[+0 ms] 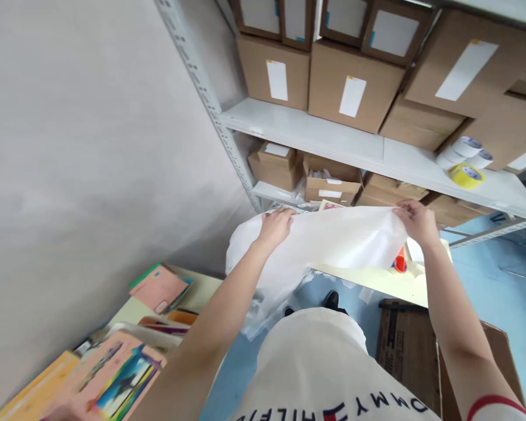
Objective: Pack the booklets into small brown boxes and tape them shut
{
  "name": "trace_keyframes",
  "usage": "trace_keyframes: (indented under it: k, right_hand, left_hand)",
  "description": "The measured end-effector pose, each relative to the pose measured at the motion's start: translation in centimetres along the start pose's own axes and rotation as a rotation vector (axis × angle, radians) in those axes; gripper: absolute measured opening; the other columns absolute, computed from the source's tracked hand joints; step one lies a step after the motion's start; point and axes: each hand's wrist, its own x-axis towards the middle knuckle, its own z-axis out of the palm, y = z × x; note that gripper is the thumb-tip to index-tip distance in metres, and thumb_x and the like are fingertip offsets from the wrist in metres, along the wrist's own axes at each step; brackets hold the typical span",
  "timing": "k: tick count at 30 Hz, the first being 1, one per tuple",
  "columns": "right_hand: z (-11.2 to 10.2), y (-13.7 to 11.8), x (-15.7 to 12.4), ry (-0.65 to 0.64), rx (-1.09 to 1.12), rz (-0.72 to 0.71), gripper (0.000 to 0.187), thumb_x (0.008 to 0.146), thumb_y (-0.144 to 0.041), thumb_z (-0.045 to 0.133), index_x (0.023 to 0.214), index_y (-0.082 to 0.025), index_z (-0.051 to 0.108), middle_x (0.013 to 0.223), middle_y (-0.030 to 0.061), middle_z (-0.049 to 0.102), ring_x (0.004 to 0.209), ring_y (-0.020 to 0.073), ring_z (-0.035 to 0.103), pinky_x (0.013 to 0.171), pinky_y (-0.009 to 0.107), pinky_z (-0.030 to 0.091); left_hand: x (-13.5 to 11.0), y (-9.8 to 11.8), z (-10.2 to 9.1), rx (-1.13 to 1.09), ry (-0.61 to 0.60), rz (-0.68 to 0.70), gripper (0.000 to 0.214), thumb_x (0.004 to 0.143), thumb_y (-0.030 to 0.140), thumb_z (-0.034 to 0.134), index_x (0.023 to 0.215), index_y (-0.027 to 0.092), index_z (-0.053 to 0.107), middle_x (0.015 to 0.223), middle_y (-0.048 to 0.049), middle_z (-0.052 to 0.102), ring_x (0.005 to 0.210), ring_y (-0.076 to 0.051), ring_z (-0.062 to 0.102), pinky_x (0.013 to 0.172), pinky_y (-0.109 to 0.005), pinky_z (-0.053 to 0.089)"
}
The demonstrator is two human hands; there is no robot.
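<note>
A large, thin white sheet (319, 237) stretches between my two hands above a pale yellow tabletop (377, 279). Its material looks soft and slightly see-through; whether it is paper or plastic I cannot tell. My left hand (277, 228) is closed on its upper edge, left of the middle. At the far right corner, my right hand (417, 222) pinches the same edge. The sheet's left part hangs down past the table edge towards the floor, with crumpled clear plastic at its lower end. A red roll-shaped object (400, 261) lies on the table near my right forearm, partly covered.
Ahead stands a metal shelf (307, 128) loaded with cardboard boxes (355, 88). Tape rolls (466, 174) sit at its right end. Booklets (161, 287) and folders lie on a side table to the left. A large carton (407, 345) stands on the blue floor at right.
</note>
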Motion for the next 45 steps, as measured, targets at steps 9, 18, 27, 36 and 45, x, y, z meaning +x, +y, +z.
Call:
trace_keyframes:
  k: [9,18,27,36,45]
  right_hand:
    - [8.1,13.0,-9.0,-0.125,-0.179,0.169,0.031,0.091,-0.023,0.037,0.096,-0.019,0.068,0.09,0.0105,0.07,0.078,0.0221,0.063,0.07,0.032,0.048]
    - [14.2,19.6,-12.2,-0.319,-0.308,0.228,0.037,0.092,-0.014,0.035,0.106,-0.017,0.069,0.087,0.0134,0.068,0.085,0.0244,0.059,0.068,0.031,0.043]
    - [15.9,19.0,-13.3,-0.392,-0.221,0.218,0.05,0.099,-0.031,0.031,0.145,-0.013,0.039,0.148,0.0202,0.043,0.141,0.0329,0.031,0.111,0.051,0.027]
    - [21.3,18.4,-19.2,-0.751,-0.114,0.195,0.073,0.092,-0.039,0.051,0.153,-0.012,0.021,0.16,0.0223,0.017,0.147,0.0365,0.018,0.114,0.055,0.023]
    - [21.3,21.0,-19.5,-0.75,-0.135,0.221,0.08,0.09,-0.045,0.054,0.154,-0.017,0.016,0.162,0.0195,0.008,0.147,0.038,0.017,0.114,0.056,0.023]
  left_hand:
    - [2.9,7.5,10.1,0.197,0.081,0.062,0.052,0.091,0.018,0.041,0.142,0.021,0.045,0.157,-0.0142,0.03,0.14,-0.035,0.032,0.114,-0.056,0.016]
    - [1.6,9.5,19.5,0.002,-0.565,0.443,0.069,0.08,0.039,0.067,0.144,0.025,0.044,0.158,-0.011,0.03,0.148,-0.031,0.021,0.12,-0.05,0.003]
    - [1.4,6.8,27.0,0.266,-0.742,0.132,0.075,0.087,0.045,0.057,0.153,0.024,0.027,0.163,-0.0145,0.01,0.15,-0.037,0.003,0.113,-0.066,0.006]
    - [0.8,5.7,30.2,0.443,-0.766,-0.041,0.087,0.088,0.056,0.048,0.156,0.016,0.01,0.162,-0.019,-0.002,0.149,-0.04,-0.001,0.109,-0.07,0.018]
    - [2.7,5.3,30.5,0.292,-0.697,-0.23,0.089,0.087,0.055,0.052,0.156,0.02,0.008,0.162,-0.0188,-0.007,0.149,-0.041,-0.004,0.109,-0.07,0.018]
